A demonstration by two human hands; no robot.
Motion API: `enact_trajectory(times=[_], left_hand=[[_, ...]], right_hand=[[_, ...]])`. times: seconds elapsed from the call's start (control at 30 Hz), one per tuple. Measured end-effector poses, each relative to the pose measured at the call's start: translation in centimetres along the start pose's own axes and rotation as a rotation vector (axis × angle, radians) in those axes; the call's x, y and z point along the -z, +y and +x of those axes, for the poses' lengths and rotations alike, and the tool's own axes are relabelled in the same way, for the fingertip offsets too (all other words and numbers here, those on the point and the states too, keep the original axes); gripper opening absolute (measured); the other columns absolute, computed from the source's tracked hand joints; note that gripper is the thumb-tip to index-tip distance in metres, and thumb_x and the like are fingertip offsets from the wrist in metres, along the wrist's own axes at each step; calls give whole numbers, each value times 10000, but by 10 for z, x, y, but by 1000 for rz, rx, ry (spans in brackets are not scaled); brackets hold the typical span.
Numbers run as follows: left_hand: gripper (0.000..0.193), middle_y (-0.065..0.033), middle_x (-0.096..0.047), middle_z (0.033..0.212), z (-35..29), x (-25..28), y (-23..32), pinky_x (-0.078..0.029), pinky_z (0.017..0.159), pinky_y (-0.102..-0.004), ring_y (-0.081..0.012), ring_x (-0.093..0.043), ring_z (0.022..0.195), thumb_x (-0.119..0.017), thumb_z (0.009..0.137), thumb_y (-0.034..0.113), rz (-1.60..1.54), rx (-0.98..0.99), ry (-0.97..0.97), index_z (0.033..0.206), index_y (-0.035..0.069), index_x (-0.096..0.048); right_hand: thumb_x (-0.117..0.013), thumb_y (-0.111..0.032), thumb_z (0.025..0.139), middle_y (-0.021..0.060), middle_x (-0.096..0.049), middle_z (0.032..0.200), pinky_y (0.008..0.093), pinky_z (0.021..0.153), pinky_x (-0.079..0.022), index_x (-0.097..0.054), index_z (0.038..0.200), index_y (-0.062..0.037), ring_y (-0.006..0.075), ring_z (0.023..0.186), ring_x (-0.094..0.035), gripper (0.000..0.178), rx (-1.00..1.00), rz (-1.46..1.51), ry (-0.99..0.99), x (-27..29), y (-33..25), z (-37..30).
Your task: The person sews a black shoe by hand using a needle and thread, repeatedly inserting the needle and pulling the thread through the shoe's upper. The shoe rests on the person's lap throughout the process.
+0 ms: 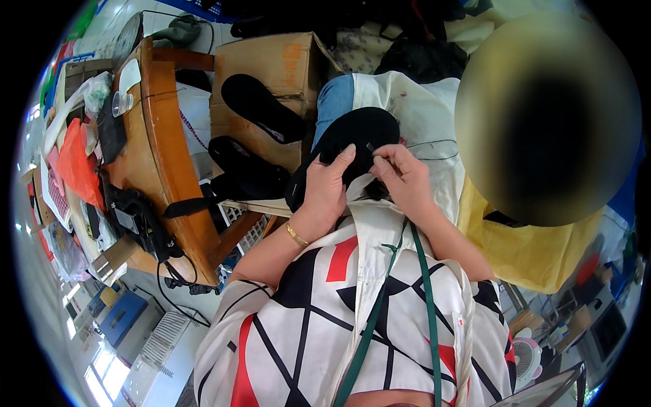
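A black cloth shoe [359,132] lies tilted over my lap, on the white apron [434,112]. My left hand [325,186] grips its near left side, thumb on top and the other fingers out of sight beneath. At the shoe's right edge, the fingertips of my right hand [405,178] are pinched together by a small dark strip. Whatever sits in that pinch is too small to make out. A thin dark thread [434,142] runs over the apron beside the right hand. Two more black cloth shoes, one upper [263,108] and one lower [247,169], rest to the left.
A cardboard box [261,57] stands behind those shoes. Left of it is a wooden table [163,136] bearing a black device [132,217], a red plastic bag [80,163] and a clear cup [122,104]. Yellow cloth [529,251] hangs at right, below a large blurred patch.
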State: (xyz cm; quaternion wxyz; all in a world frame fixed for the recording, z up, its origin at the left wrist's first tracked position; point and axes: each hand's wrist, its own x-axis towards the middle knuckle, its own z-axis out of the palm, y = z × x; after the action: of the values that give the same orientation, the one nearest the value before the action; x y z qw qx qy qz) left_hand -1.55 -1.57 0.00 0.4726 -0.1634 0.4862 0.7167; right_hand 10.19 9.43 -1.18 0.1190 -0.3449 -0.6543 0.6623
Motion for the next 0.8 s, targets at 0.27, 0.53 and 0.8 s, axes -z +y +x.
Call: enact_trajectory(times=[0.27, 0.53, 0.8], left_hand=[[269, -50, -710, 1065, 10, 2, -3, -507, 895, -287, -137, -657, 956, -753, 865, 62, 68, -28, 9, 1119, 23, -674], [268, -58, -710, 1069, 9, 1, -2, -512, 893, -292, -141, -661, 953, -748, 863, 55, 68, -41, 13, 1115, 10, -671], [242, -55, -708, 1060, 3, -1, -2, -511, 889, -293, -138, -658, 949, -744, 874, 76, 100, -22, -5, 1097, 13, -677]], right_hand=[[-599, -102, 974, -8, -592, 725, 226, 528, -418, -625, 1073, -4, 44, 572, -514, 142, -211, -13, -119, 0, -15, 4], [-588, -85, 968, -16, -566, 679, 226, 513, -393, -627, 1077, -5, 38, 551, -487, 141, -111, -85, -122, 0, -4, 4], [-610, -97, 954, -26, -558, 669, 222, 491, -387, -628, 1041, -19, 35, 529, -487, 118, -296, 45, -187, 5, -12, 12]])
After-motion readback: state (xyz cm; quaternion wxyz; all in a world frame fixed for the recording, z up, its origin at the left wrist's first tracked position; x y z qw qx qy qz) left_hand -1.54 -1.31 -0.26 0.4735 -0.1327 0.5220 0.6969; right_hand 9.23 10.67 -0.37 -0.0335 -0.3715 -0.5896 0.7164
